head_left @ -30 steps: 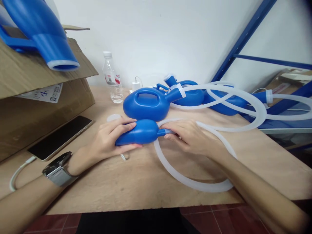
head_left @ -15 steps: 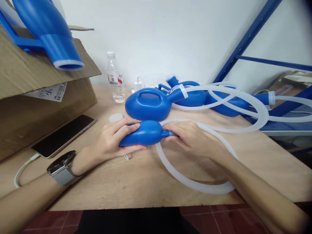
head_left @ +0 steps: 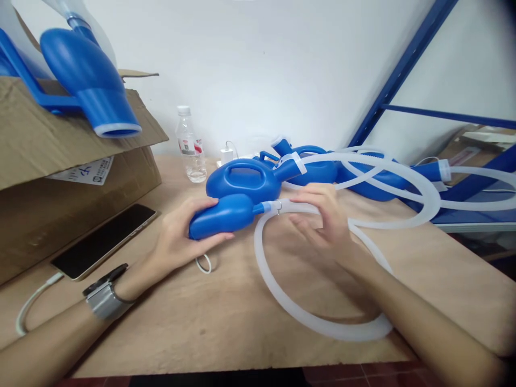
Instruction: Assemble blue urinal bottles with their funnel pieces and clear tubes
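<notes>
My left hand (head_left: 177, 228) wraps round a blue plastic funnel-shaped urinal head (head_left: 226, 215), thumb and fingers on opposite sides. Its narrow nozzle points right into the end of a translucent white hose (head_left: 278, 290), where a thin wire clamp (head_left: 278, 208) sits. My right hand (head_left: 322, 217) is just right of that joint, thumb and fingers apart beside the hose; fingertips look close to the hose, contact unclear. The hose loops over the table beneath my right forearm. Behind stands a blue urinal bottle (head_left: 242, 185) with a carrying handle.
A cardboard box (head_left: 80, 215) at left carries another blue urinal head (head_left: 92, 80). Before it lies a phone (head_left: 105, 242) on a cable. A water bottle (head_left: 191, 148) stands near the wall. More blue bottles (head_left: 363, 185) with hoses lie back right, beside a blue metal shelf (head_left: 403, 64).
My right hand has let go of the nozzle and shifted right, its fingers spreading. The nozzle joint and clamp now show. My left hand has moved slightly left with the urinal head.
</notes>
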The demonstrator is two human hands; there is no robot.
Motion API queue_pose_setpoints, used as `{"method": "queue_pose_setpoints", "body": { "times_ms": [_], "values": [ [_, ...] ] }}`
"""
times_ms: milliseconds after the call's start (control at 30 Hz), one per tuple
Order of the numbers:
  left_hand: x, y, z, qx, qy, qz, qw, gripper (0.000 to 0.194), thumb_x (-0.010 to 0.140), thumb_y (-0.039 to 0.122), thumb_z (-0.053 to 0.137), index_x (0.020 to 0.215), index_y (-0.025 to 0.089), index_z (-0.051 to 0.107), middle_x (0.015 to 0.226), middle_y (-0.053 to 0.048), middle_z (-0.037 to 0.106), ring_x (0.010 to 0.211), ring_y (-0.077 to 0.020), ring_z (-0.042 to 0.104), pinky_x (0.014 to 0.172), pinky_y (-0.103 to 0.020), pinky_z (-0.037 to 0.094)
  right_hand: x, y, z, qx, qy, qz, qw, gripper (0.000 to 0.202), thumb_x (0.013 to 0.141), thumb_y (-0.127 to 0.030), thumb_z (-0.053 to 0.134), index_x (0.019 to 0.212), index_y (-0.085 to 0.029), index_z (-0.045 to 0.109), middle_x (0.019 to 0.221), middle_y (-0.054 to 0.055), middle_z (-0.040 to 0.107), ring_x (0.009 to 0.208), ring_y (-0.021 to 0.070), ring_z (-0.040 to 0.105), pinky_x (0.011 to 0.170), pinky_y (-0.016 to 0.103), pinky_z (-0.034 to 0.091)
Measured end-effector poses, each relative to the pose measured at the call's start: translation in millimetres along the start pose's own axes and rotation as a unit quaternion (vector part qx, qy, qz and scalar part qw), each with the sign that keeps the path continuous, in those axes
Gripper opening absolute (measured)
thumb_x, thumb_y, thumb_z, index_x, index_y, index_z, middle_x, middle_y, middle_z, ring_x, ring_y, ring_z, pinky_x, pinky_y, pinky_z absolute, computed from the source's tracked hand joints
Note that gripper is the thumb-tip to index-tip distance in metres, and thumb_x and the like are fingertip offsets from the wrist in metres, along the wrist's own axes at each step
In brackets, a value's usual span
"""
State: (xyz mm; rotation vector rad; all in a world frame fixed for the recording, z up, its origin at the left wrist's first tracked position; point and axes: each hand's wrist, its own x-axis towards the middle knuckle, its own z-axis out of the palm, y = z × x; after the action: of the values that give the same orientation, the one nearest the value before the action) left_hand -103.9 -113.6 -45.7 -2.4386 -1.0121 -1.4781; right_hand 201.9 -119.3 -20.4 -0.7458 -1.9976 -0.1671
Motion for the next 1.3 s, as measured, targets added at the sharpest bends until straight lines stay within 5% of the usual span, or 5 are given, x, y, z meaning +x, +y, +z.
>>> {"method": "queue_pose_setpoints", "body": {
  "times_ms": [100,200,467,900,1300],
  "values": [
    [-2.5,-5.2,1.1,0.013,0.005,-0.035,0.999,0.058,0.079,0.051,0.087,0.125,0.026,0.062,0.114,-0.005,0.077,0.097,-0.024,0.077,0.083,-0.036,0.064,-1.6,-0.8,1.1,0.114,-0.058,0.195,0.972,0.027,0.104,-0.043,0.057,0.093,-0.024,0.073,0.084,0.004,0.075,0.078,0.0206,0.069,0.072,0.037,0.054],
    [-3.6,-6.7,3.6,0.023,0.01,-0.05,0.998,0.056,0.08,0.053,0.086,0.123,0.025,0.062,0.113,-0.004,0.077,0.096,-0.0244,0.077,0.08,-0.036,0.063,-2.3,1.1,13.6,0.278,-0.137,0.375,0.874,0.04,0.1,-0.058,0.058,0.105,-0.022,0.074,0.105,0.008,0.078,0.092,0.024,0.075,0.071,0.035,0.057],
    [-1.7,4.0,7.0,0.024,0.024,-0.057,0.998,0.056,0.082,0.053,0.085,0.124,0.025,0.061,0.113,-0.005,0.077,0.097,-0.0251,0.077,0.082,-0.038,0.063,4.7,-5.7,22.1,0.496,-0.087,0.456,0.733,0.031,0.092,-0.051,0.076,0.108,-0.025,0.079,0.132,0.007,0.074,0.129,0.0261,0.067,0.101,0.036,0.055],
    [-3.6,11.0,10.5,0.005,-0.021,-0.041,0.999,0.056,0.084,0.048,0.084,0.128,0.026,0.057,0.119,-0.007,0.075,0.106,-0.0278,0.076,0.091,-0.043,0.062,-1.9,-6.0,27.3,0.518,-0.051,0.546,0.656,0.016,0.076,-0.033,0.09,0.084,-0.024,0.079,0.096,0.002,0.075,0.095,0.0163,0.068,0.099,0.033,0.051],
    [-5.5,8.9,12.7,-0.006,-0.017,0.001,1.0,0.058,0.086,0.048,0.083,0.132,0.026,0.055,0.121,-0.008,0.074,0.111,-0.0278,0.074,0.093,-0.044,0.063,2.0,-11.9,24.8,0.503,-0.095,0.568,0.644,0.023,0.071,-0.034,0.094,0.076,-0.022,0.075,0.086,-0.001,0.072,0.074,0.0098,0.059,0.077,0.026,0.052]
  ]
}}
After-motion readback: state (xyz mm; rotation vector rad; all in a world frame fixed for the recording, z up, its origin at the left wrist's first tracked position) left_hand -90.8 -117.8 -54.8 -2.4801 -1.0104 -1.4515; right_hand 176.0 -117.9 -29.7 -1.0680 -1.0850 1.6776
